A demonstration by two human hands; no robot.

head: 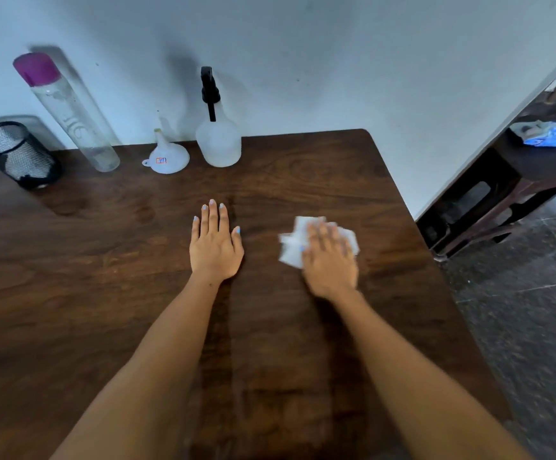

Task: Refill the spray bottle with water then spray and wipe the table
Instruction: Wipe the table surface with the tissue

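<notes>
I judge refilling and spraying done: spray bottle [218, 141] parked at 12 o'clock, my right hand [331, 260] pressing flat on the tissue [291, 247] mid-wipe, left hand [215, 244] spread on the table [104, 293]

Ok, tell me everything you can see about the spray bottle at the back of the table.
The spray bottle stands upright at the back of the wooden table, close to the wall. Its body is squat, rounded, translucent white plastic narrowing to a neck, topped by a black trigger sprayer that is screwed on. Any water level is too faint to tell. Nothing touches it; a white funnel sits just to its left, and both hands are well in front of it.
</notes>
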